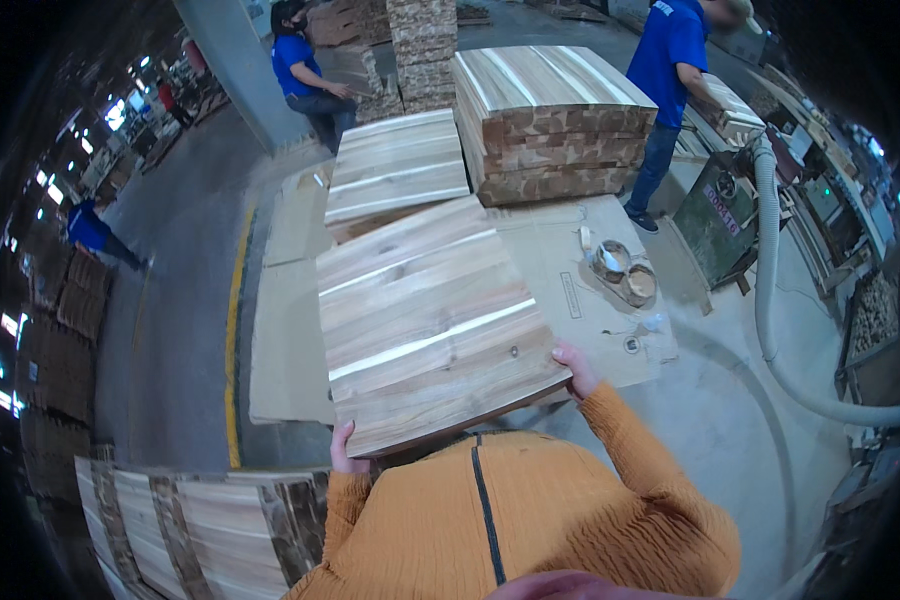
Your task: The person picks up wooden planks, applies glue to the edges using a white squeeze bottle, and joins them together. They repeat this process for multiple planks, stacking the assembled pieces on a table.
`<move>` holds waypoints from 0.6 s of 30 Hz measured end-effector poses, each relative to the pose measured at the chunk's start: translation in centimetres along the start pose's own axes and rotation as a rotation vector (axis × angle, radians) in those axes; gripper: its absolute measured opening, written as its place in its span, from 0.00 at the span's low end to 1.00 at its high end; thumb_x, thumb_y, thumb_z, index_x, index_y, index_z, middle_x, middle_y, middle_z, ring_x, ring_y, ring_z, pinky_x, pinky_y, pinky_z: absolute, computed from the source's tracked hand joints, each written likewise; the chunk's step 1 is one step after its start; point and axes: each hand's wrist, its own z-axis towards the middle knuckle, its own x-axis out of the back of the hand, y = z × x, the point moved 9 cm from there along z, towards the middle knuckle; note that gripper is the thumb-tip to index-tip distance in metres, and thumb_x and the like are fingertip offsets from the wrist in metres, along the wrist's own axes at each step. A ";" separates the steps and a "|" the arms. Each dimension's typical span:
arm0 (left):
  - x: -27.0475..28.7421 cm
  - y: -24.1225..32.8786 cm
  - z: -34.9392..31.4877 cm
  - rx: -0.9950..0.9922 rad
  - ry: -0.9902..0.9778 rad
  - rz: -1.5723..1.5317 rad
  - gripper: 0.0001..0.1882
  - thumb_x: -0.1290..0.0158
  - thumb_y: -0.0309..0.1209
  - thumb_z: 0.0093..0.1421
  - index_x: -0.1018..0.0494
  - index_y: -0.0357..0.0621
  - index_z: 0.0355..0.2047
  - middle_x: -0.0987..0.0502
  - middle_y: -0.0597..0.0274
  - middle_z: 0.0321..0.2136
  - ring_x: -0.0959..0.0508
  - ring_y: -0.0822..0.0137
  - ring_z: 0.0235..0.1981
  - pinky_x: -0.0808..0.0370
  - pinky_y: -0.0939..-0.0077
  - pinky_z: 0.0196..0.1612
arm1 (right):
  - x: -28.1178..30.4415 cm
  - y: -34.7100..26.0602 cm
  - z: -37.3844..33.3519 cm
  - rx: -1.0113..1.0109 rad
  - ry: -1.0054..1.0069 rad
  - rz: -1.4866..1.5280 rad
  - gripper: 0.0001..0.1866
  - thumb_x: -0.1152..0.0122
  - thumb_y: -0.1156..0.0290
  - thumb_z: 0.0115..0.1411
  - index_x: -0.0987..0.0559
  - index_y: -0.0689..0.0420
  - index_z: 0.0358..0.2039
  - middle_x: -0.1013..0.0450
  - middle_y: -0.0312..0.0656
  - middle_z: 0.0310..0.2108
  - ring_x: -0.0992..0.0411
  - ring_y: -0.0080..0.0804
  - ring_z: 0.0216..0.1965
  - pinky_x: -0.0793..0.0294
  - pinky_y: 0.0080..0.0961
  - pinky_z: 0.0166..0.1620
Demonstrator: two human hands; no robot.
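Note:
A wide wooden panel [425, 310], made of light and brown strips, is held tilted in front of my body. My left hand [348, 450] grips its near left corner, thumb on top. At the near right corner my right hand [577, 370] is closed on the edge, its thumb also above. The fingers of both hands are hidden under the board. Just beyond the panel's far edge lies a low stack of similar panels [398, 170]. To its right rises a taller stack of panels [560, 110].
Cardboard sheets [280, 350] cover the floor under the stacks; small tins [625, 270] sit at right. A hose [767, 250] runs beside a green machine [715, 205]. Workers in blue shirts stand at far left [295, 65] and far right [670, 60]. Strapped panels [200, 525] lie near left.

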 end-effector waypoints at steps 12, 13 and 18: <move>-1.7 -8.1 -12.9 -0.004 0.208 0.070 0.28 0.54 0.48 0.57 0.32 0.39 0.48 0.27 0.54 0.46 0.28 0.59 0.50 0.32 0.63 0.53 | 9.8 -0.2 -7.4 -0.083 0.161 -0.200 0.32 0.57 0.48 0.63 0.33 0.63 0.55 0.32 0.44 0.53 0.37 0.33 0.55 0.41 0.29 0.58; -1.6 -7.1 -14.3 -0.009 0.186 0.057 0.30 0.55 0.51 0.58 0.33 0.38 0.50 0.28 0.53 0.48 0.29 0.59 0.51 0.33 0.63 0.53 | 10.3 -1.1 -8.2 -0.031 0.112 -0.211 0.31 0.55 0.50 0.62 0.34 0.63 0.56 0.33 0.44 0.54 0.38 0.32 0.56 0.43 0.29 0.59; -7.8 2.3 -21.2 -0.180 -0.222 0.035 0.48 0.64 0.65 0.57 0.51 0.36 0.63 0.39 0.44 0.59 0.37 0.49 0.59 0.37 0.54 0.59 | 4.0 -13.5 -11.9 0.304 -0.388 0.088 0.35 0.43 0.57 0.58 0.39 0.63 0.60 0.35 0.44 0.55 0.40 0.31 0.58 0.45 0.29 0.60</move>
